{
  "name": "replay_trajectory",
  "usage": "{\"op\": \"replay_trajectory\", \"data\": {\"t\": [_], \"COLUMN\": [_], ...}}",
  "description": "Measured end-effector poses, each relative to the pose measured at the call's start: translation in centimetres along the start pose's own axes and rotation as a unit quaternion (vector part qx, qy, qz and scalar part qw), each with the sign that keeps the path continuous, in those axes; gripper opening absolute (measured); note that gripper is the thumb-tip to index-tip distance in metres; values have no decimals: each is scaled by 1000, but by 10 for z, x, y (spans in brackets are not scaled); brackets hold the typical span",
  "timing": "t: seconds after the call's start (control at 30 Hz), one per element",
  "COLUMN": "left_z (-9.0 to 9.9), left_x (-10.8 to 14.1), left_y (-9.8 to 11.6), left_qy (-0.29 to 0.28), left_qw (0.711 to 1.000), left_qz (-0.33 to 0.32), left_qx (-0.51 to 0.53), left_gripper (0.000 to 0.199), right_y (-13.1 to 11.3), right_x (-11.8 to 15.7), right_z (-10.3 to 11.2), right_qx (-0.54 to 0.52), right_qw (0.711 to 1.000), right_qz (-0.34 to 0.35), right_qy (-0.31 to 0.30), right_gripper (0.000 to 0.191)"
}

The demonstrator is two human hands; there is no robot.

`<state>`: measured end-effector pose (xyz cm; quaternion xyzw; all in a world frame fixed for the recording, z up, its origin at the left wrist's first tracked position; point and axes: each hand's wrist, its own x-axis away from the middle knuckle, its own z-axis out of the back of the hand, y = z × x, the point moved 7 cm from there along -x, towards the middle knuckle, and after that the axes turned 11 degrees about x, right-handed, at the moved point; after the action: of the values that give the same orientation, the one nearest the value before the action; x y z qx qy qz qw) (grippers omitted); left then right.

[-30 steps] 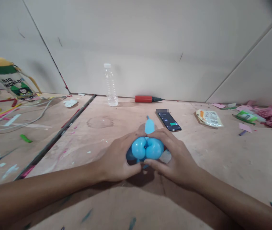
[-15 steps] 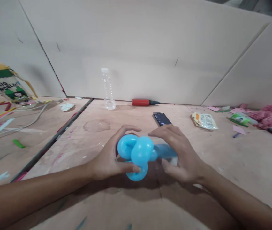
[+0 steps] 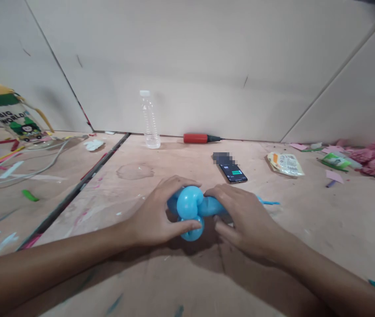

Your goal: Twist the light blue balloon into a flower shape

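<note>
A blue twisting balloon (image 3: 190, 203) is in the middle of the head view, its left part bent into a cluster of round loops. My left hand (image 3: 161, 215) wraps around that cluster, thumb across the front and fingers behind. On the straight section just right of the loops, my right hand (image 3: 242, 215) closes with its fingers over the top and thumb below. Past the right hand, a thin limp blue tail sticks out. Part of the balloon is hidden behind both hands.
Behind the hands lie a phone (image 3: 230, 168) and a red balloon pump (image 3: 197, 138). A clear plastic bottle (image 3: 150, 121) stands by the white wall. To the left are a large drink bottle (image 3: 19, 116) and cables; to the right, a plastic packet (image 3: 285, 164) and pink scraps (image 3: 369, 156).
The loop cluster has turned in my left hand. My right hand has moved left, closer to the loops, and now grips the straight section. More of the phone and the balloon's tail show.
</note>
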<state>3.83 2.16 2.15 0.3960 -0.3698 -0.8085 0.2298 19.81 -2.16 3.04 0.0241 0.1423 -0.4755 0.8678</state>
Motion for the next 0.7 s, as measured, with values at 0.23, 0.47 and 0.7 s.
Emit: {"op": "replay_trajectory", "data": {"t": [0.23,0.47,0.7], "left_z": [-1,-6,-14], "left_x": [7,7,11], "left_y": [-8,9,19], "left_qy": [24,-40,-104], "left_qw": [999,994,982], "left_qz": [23,-99,-153], "left_qx": [26,34,20], "left_gripper": [56,52,66], "right_y": [1,8,4], "right_x": [-1,-1,0], "right_z": [-5,-3,-7], "right_qx": [-62,-140,-134], "right_qw": [998,989,990], "right_qz": [-30,-51,-42], "right_qy": [-16,-15,-19], "right_gripper": [29,15,9]}}
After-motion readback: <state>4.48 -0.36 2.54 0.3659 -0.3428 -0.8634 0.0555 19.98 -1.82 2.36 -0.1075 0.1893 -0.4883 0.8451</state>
